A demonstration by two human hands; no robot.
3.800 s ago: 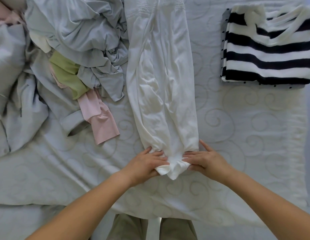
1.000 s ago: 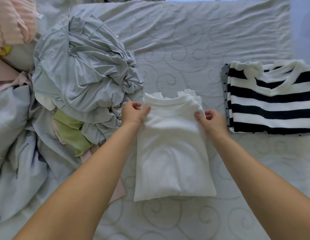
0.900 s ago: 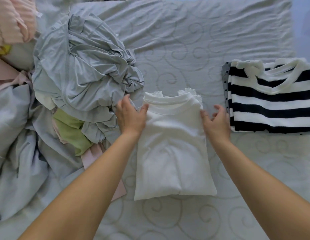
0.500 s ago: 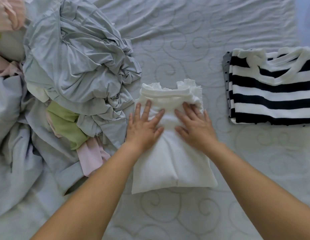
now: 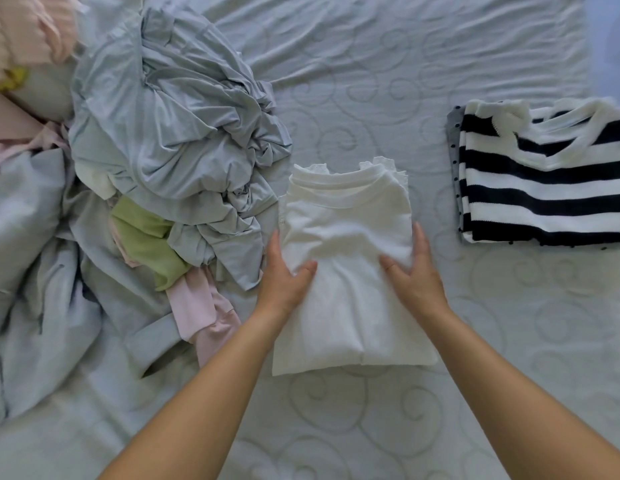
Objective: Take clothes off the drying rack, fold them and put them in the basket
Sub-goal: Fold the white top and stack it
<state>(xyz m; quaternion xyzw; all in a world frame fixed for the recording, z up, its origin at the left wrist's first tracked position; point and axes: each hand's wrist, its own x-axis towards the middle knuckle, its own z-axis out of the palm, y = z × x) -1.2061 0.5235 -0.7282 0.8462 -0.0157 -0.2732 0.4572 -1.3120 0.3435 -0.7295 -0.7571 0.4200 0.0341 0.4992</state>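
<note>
Switching from pressing to gripping: half a sec ago lying flat, palms down, on the upper part of the folded white top (image 5: 346, 306); now clamping its two sides, left hand (image 5: 284, 275) at the left edge, right hand (image 5: 417, 275) at the right. Resting thumbs on top, running fingers along the edges and apparently tucking them under. Holding fairly narrow, bunching the cloth slightly between the thumbs.

Sitting mid-bed on the swirl-patterned sheet (image 5: 370, 81), collar end pointing away, folded edge nearest the person, approx. same spot as a sec ago. Lying just right of the unfolded grey heap (image 5: 170, 133), w/ green piece (image 5: 142, 237) and pink piece (image 5: 204, 306) poking out beneath, and apart from the striped sweater (image 5: 544, 188) topping the folded stack at right.

Signalling, prob., end of folding for this item, w/ lifting next: onto the stack or into the basket, not showing in view now. Leaving plenty waiting, heap at left not yet folded. Risking, in the lift, a sagging middle and a fold slipping open unless supporting from beneath.
</note>
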